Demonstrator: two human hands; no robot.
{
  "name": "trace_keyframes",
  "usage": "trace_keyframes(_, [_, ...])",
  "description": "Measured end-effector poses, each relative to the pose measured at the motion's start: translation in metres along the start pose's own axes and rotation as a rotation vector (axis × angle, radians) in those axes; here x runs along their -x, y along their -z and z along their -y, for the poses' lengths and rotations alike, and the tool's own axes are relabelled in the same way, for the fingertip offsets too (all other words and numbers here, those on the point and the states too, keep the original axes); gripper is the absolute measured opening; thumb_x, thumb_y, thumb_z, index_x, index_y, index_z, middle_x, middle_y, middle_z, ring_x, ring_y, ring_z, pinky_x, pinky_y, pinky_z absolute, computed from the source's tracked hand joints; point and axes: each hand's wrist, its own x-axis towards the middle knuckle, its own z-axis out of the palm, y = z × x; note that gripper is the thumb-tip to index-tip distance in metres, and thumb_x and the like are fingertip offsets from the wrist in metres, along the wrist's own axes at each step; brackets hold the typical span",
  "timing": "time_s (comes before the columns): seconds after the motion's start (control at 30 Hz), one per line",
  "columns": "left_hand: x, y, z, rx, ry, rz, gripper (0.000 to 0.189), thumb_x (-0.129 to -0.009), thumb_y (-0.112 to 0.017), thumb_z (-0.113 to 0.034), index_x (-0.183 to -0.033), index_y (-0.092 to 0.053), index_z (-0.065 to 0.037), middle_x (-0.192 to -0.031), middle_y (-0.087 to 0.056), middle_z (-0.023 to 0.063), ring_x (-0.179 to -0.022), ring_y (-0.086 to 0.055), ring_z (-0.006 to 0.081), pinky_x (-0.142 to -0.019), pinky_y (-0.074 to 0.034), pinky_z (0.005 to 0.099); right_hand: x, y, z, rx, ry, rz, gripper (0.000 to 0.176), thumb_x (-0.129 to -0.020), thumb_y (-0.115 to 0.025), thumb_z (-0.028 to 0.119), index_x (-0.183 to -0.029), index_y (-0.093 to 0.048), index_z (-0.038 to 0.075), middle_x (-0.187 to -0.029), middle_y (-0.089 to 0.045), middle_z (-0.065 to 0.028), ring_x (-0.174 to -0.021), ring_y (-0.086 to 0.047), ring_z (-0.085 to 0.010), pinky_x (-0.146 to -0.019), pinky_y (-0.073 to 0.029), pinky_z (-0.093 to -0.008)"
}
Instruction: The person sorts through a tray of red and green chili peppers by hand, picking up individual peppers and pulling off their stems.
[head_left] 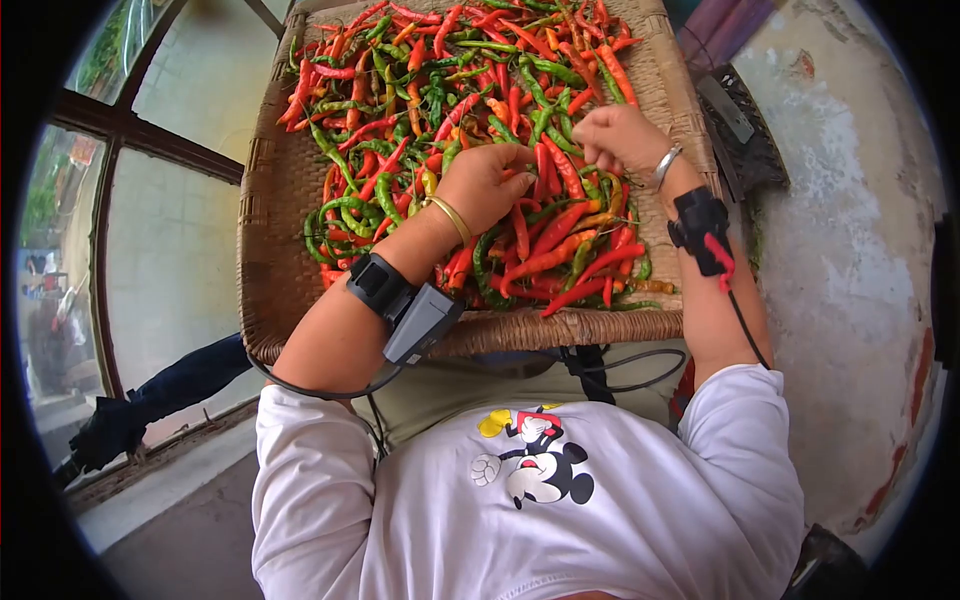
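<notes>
A heap of long chili peppers [560,262], mostly red with green and some orange ones, lies in a woven basket tray [262,270] in front of me. My left hand [487,185] is low over the middle of the heap, thumb and fingers pinched together. Red chili shows between its fingertips. To its right, my right hand [622,140] is closed, fingers curled downward just above the peppers. What its fingertips hold, if anything, is hidden. The two hands are apart.
Left of the tray stands a dark-framed window [175,210], with a folded dark umbrella [170,390] below it. A worn wall [830,250] rises on the right. Cables [640,375] loop between the tray's near edge and my body.
</notes>
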Motion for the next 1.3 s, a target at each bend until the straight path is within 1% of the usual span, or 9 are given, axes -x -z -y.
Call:
trace_keyframes(0.07, [0.000,0.001,-0.003,-0.029,-0.002,0.050,0.023,-0.075,-0.059,-0.014,-0.094,-0.058,-0.003,-0.079,-0.062,0.0131,-0.074,-0.061,0.0251,-0.067,-0.047,0.0317,0.001,-0.018,-0.001,0.495,0.069,-0.009,0.022,-0.076,-0.060,0.023,-0.072,-0.058,0.001,-0.058,-0.056,-0.0051,-0.050,-0.055,-0.0145,-0.048,-0.044,-0.0273])
trace_keyframes(0.13, [0.000,0.001,-0.005,-0.111,0.027,0.153,0.022,-0.080,-0.055,-0.006,-0.100,-0.055,0.002,-0.080,-0.062,0.0077,-0.076,-0.060,0.0107,-0.065,-0.048,0.0232,0.002,-0.032,-0.004,0.933,0.080,-0.132,0.025,-0.073,-0.062,0.029,-0.072,-0.059,0.004,-0.066,-0.059,-0.0089,-0.064,-0.058,-0.0226,-0.059,-0.045,-0.0345])
trace_keyframes(0.23, [0.001,-0.005,0.005,-0.003,0.028,0.121,0.018,-0.076,-0.056,-0.015,-0.090,-0.059,-0.004,-0.073,-0.062,0.0114,-0.068,-0.061,0.0237,-0.063,-0.047,0.0317,0.008,-0.039,0.006,0.964,0.066,-0.122,0.031,-0.071,-0.062,0.036,-0.080,-0.062,0.006,-0.082,-0.061,-0.0121,-0.081,-0.058,-0.0284,-0.070,-0.046,-0.0386])
trace_keyframes(0.47, [0.000,-0.005,0.008,-0.050,-0.013,0.125,0.017,-0.076,-0.056,-0.016,-0.088,-0.059,-0.005,-0.070,-0.062,0.0109,-0.067,-0.061,0.0248,-0.061,-0.047,0.0326,0.001,-0.046,0.003,0.900,-0.056,-0.164,0.028,-0.067,-0.066,0.035,-0.070,-0.060,0.009,-0.070,-0.060,-0.0084,-0.070,-0.058,-0.0252,-0.063,-0.045,-0.0359])
trace_keyframes(0.53, [0.000,-0.005,0.008,-0.018,0.007,0.143,0.017,-0.075,-0.056,-0.017,-0.088,-0.060,-0.006,-0.069,-0.062,0.0106,-0.066,-0.060,0.0253,-0.061,-0.047,0.0331,-0.004,-0.043,0.000,0.792,-0.105,0.008,0.027,-0.067,-0.065,0.035,-0.068,-0.059,0.008,-0.068,-0.060,-0.0086,-0.066,-0.058,-0.0251,-0.061,-0.045,-0.0353])
trace_keyframes(0.77, [0.001,-0.002,0.004,-0.120,-0.009,0.155,0.017,-0.075,-0.055,-0.016,-0.088,-0.059,-0.005,-0.075,-0.062,0.0115,-0.070,-0.060,0.0249,-0.064,-0.047,0.0325,-0.004,-0.044,-0.009,0.788,0.020,-0.089,0.027,-0.065,-0.063,0.032,-0.069,-0.059,0.005,-0.065,-0.058,-0.0109,-0.060,-0.057,-0.0257,-0.059,-0.044,-0.0339])
trace_keyframes(0.87, [0.001,-0.005,0.006,0.020,0.023,0.156,0.019,-0.075,-0.057,-0.017,-0.088,-0.059,-0.003,-0.078,-0.062,0.0113,-0.073,-0.061,0.0250,-0.066,-0.047,0.0319,0.007,-0.024,0.004,0.654,0.164,-0.194,0.030,-0.069,-0.058,0.032,-0.075,-0.059,0.002,-0.070,-0.060,-0.0108,-0.065,-0.059,-0.0230,-0.061,-0.046,-0.0338])
trace_keyframes(1.03, [0.005,-0.002,-0.015,0.321,0.158,0.126,0.023,-0.080,-0.057,-0.018,-0.092,-0.057,0.001,-0.074,-0.062,0.0065,-0.064,-0.059,0.0135,-0.055,-0.047,0.0255,0.019,-0.019,0.011,-0.489,0.372,-0.087,0.015,-0.079,-0.053,0.016,-0.080,-0.057,0.001,-0.068,-0.058,-0.0047,-0.056,-0.052,-0.0053,-0.049,-0.042,-0.0182])
trace_keyframes(1.3, [0.005,-0.001,-0.020,0.592,0.280,0.211,0.018,-0.083,-0.056,-0.019,-0.084,-0.057,-0.001,-0.068,-0.056,-0.0006,-0.051,-0.047,0.0047,-0.045,-0.043,0.0189,0.014,-0.038,0.006,-0.855,0.269,-0.013,0.016,-0.081,-0.054,0.021,-0.081,-0.056,0.005,-0.068,-0.059,-0.0027,-0.052,-0.051,-0.0056,-0.046,-0.040,-0.0173])
